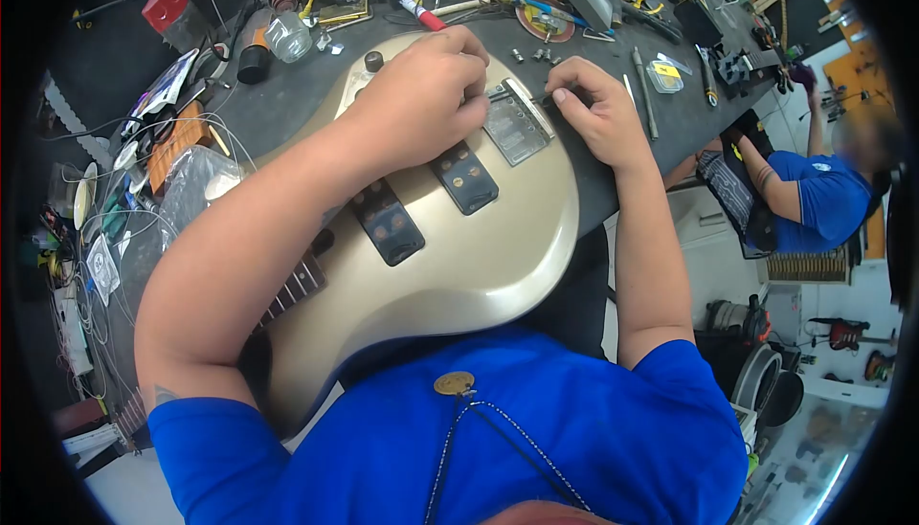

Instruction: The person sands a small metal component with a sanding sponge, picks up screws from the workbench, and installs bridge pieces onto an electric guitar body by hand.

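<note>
A gold electric guitar body (459,286) lies across the bench in front of me, with two black pickups (466,180) and part of the fretboard (295,288) showing. At its far end is the metal bridge (522,133). My left hand (426,94) is closed over the body beside the bridge, and its fingertips are turned away from view. On the bridge's other side, my right hand (595,109) has thumb and forefinger pinched at its edge. Whatever sits between those fingers is too small to make out. A dark control knob (373,63) stands beyond my left hand.
Small metal parts (536,54) lie on the dark bench mat just past the bridge. Around them are a red-and-white marker (421,14), a clear plastic cup (288,37) and a small yellow-labelled box (665,75). Loose strings clutter the left. Another person (814,195) sits at right.
</note>
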Demonstrator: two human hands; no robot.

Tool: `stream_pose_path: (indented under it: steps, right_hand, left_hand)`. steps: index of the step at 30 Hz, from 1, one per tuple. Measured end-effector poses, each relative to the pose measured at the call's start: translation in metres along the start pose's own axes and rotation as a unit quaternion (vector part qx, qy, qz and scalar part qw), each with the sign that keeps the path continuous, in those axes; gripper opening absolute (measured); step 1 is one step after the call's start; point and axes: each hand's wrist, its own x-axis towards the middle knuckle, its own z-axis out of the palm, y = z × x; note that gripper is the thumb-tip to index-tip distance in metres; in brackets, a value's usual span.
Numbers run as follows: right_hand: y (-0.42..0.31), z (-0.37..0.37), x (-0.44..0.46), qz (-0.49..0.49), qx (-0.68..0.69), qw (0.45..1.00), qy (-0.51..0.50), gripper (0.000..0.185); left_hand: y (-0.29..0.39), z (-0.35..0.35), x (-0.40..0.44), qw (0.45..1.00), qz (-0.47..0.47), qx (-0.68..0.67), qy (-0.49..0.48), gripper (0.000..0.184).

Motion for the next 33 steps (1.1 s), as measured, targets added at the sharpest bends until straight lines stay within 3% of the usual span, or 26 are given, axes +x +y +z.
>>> stream_pose_path:
  steps: [11,23,27,30,33]
  right_hand:
    - [0.006,-0.003,-0.001,0.015,0.029,0.999,0.015,0.011]
    - [-0.007,0.001,0.002,-0.049,0.005,0.998,-0.034,0.015]
    - [-0.015,0.008,0.001,-0.061,0.007,0.998,0.016,0.016]
    - [-0.012,0.007,-0.004,0.037,0.055,0.995,0.068,0.016]
    - [-0.019,0.001,-0.006,-0.019,-0.005,1.0,-0.004,0.019]
  left_hand:
    - [0.003,-0.001,0.001,1.0,-0.008,0.0,-0.003,0.015]
    - [0.003,-0.001,0.002,1.0,-0.005,-0.007,0.014,0.015]
    - [0.002,0.0,0.001,1.0,-0.011,-0.002,0.005,0.017]
    - [0.001,0.001,0.001,1.0,-0.002,0.0,0.014,0.016]
    - [0.003,-0.001,0.001,1.0,-0.007,-0.005,0.01,0.014]
